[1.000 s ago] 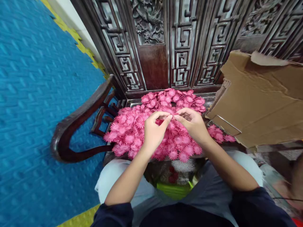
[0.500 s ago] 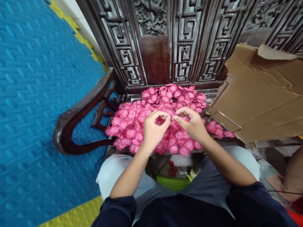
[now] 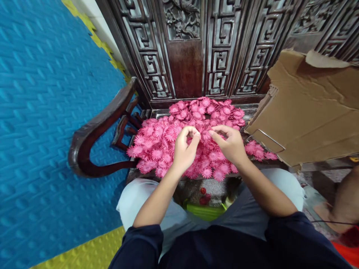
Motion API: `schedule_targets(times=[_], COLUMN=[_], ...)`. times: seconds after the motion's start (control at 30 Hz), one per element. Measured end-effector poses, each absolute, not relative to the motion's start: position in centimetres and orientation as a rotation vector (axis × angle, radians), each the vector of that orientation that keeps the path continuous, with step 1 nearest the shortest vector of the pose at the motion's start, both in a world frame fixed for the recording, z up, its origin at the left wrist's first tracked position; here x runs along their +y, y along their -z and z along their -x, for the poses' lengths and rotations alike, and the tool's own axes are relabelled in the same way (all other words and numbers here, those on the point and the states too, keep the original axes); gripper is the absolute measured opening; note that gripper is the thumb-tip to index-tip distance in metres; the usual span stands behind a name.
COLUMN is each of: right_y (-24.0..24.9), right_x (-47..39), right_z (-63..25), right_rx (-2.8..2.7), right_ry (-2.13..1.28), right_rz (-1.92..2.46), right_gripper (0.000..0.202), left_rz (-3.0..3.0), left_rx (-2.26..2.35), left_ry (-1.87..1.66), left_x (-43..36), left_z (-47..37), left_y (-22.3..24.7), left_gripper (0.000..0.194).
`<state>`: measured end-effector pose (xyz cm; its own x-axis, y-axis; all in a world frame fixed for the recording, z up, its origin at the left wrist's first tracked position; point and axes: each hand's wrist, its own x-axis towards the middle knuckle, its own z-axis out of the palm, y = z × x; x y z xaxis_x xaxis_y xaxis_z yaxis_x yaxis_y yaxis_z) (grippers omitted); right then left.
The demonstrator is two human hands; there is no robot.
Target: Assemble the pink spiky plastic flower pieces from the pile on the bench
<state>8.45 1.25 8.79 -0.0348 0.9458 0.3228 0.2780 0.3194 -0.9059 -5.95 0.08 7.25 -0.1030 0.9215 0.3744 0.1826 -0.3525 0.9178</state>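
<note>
Pink flower-like pieces [image 3: 157, 153] with fringed edges lie heaped on a dark wooden seat. Over the middle of the heap, my left hand [image 3: 186, 145] has its thumb and forefinger pinched together. My right hand [image 3: 228, 142] faces it, thumb and forefinger also closed in a pinch. Between the two sets of fingertips is a pink flower piece [image 3: 206, 135], which both hands seem to hold by its edges. It blends into the heap behind it, so its outline is hard to make out.
A carved wooden backrest [image 3: 186, 69] rises behind the heap, with a curved armrest [image 3: 81, 149] at left. Torn cardboard [image 3: 314, 116] leans at right, beside a few more pink pieces [image 3: 256, 150]. A green container [image 3: 206, 212] is below, between the knees. Another person's limb [image 3: 346, 198] shows at far right.
My fingertips have moved slightly apart, and more of the pink piece shows between them. The whole view has shifted a little.
</note>
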Motion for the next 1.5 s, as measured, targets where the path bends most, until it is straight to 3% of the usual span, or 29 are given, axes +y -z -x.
schedule_targets(times=[0.6, 0.83, 1.1, 1.33, 1.5], right_y=[-10.5, -9.6, -10.3, -10.5, -10.8], right_x=[-1.8, -1.5, -2.5, -2.5, -2.6], right_z=[-10.5, -10.7, -10.4, -10.5, -10.4], right_rx=[-1.515, -1.579, -1.712, -1.688, -1.689], right_ry=[-0.849, -0.703, -0.545, -0.741, -0.799], right_rz=[1.123, 1.182, 1.241, 1.157, 1.139], right_gripper=[0.008, 0.006, 0.007, 0.008, 0.005], left_rz=[-1.389, -1.493, -1.776, -1.889, -1.976], left_rx=[1.171, 1.199, 1.392, 1.418, 1.448], left_ry=[-1.741, -1.364, -1.283, -1.386, -1.393], left_x=[-2.4, -1.4, -3.7, -3.7, -3.9], left_z=[5.4, 6.0, 4.9, 4.7, 4.9], left_y=[-8.3, -8.0, -8.4, -8.3, -8.2], left_gripper=[0.009, 0.01, 0.028, 0.005, 0.014])
